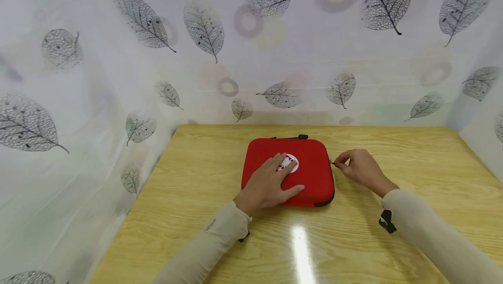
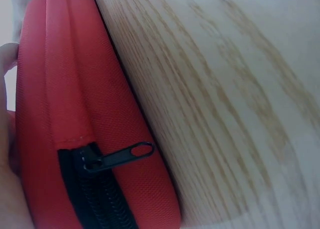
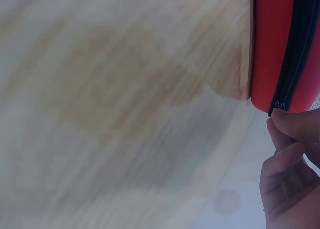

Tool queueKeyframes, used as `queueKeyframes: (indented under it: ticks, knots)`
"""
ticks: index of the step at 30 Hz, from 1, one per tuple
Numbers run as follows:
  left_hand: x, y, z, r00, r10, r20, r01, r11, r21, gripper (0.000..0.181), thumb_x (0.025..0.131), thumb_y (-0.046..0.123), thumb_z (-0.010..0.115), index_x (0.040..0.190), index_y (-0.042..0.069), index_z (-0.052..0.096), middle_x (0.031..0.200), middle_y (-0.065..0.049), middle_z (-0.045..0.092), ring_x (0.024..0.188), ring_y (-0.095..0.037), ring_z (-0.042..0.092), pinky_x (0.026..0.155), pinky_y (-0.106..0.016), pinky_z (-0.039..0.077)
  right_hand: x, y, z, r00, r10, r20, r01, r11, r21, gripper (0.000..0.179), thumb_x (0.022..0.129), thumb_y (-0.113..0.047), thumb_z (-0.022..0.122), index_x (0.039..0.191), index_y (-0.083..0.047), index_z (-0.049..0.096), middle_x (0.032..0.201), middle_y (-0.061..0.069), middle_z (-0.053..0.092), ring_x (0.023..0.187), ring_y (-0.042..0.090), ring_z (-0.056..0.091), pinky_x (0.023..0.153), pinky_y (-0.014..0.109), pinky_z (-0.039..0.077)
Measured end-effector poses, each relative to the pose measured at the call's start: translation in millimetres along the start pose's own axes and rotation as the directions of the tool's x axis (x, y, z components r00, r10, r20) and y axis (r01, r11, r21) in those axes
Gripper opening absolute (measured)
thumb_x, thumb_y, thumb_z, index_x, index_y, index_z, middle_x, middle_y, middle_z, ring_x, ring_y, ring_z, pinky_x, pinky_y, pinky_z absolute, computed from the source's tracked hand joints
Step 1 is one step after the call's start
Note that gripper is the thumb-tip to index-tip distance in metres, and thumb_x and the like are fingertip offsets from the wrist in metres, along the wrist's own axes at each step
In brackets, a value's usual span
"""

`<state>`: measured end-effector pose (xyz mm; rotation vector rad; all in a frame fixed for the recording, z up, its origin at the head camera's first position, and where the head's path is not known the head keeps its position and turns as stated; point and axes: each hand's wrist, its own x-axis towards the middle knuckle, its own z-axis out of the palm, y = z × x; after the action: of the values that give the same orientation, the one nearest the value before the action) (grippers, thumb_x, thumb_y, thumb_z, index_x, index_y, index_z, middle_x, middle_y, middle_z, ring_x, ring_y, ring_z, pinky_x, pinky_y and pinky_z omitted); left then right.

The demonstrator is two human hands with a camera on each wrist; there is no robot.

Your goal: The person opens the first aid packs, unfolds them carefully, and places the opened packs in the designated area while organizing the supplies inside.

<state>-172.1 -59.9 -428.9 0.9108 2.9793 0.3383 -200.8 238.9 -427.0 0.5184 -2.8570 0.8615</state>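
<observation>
A red zippered case [image 1: 310, 148] with a white round emblem [image 1: 288, 164] on its lid lies flat on the wooden table. My left hand [image 1: 267, 186] rests on the lid with its fingers spread, partly covering the emblem. At the case's right side, my right hand [image 1: 363, 168] pinches a small zipper pull between thumb and fingertip. The right wrist view shows that zipper slider [image 3: 280, 105] at the thumb tip, with black zipper tape [image 3: 299, 39] running along the case wall. In the left wrist view, another black zipper pull [image 2: 125, 156] hangs free on the near side.
The light wooden table [image 1: 196, 170] extends around the case. A black strap end [image 1: 302, 136] sticks out behind the case. A leaf-printed cloth [image 1: 220, 96] hangs along the table's back and sides. A bright light reflection [image 1: 301, 249] lies on the tabletop in front.
</observation>
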Motion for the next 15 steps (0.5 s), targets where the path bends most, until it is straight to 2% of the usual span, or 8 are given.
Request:
queueKeyframes:
  ticks: [15]
  knots:
    - [0.3,0.9,-0.2,1.000,-0.001,0.002,0.001,1.000,0.010,0.074,0.095,0.068,0.047,0.158,0.030,0.038,0.165,-0.007,0.027,0.149,-0.027,0.031,0.118,-0.043,0.033,-38.8,-15.1,-1.6,0.999,-0.045,0.015,0.045,0.999,-0.003,0.003,0.084,-0.003,0.079,0.087,-0.004,0.080,0.081,0.000,0.074,0.055,0.005,0.048,0.050,0.024,0.040]
